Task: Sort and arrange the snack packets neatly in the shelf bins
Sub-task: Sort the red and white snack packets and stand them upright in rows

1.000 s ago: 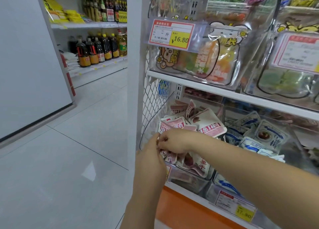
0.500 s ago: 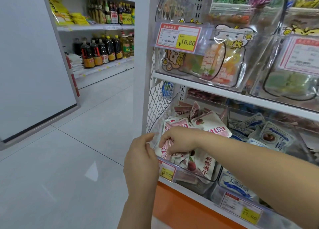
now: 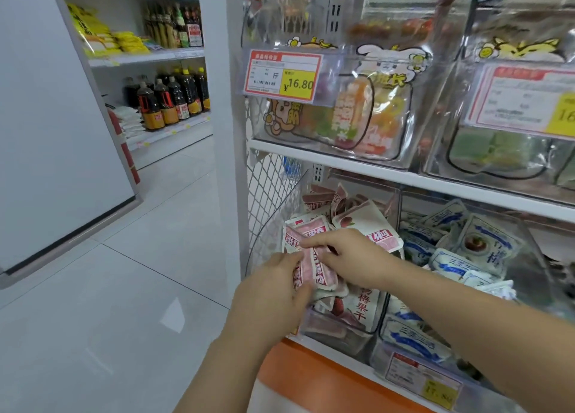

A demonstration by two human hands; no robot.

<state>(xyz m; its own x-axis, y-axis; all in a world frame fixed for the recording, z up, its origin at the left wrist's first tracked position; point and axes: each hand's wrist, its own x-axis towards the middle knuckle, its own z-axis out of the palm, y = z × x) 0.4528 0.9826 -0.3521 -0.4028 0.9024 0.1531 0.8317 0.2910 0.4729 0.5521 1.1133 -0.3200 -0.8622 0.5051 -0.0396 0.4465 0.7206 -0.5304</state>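
Note:
A clear bin (image 3: 339,339) on the lower shelf holds several pink-and-white snack packets (image 3: 378,230). My left hand (image 3: 273,291) and my right hand (image 3: 348,258) together grip a small stack of these pink packets (image 3: 314,268) at the bin's front left corner, above the pile. My right hand lies over the stack from the right, fingers curled on its top edge. My left hand holds the stack from below and the left. The neighbouring bin to the right holds blue-and-white snack packets (image 3: 460,257).
The upper shelf (image 3: 357,166) carries clear bins of colourful sweets with price tags (image 3: 281,76). A wire mesh side panel (image 3: 269,191) bounds the shelf on the left. An orange base (image 3: 314,378) runs below. Across the tiled aisle stand shelves of dark bottles (image 3: 168,100).
Both hands have gathered the pink packets into a tighter stack and lifted it slightly. My view has shifted left, so the shelf now sits further right in the picture.

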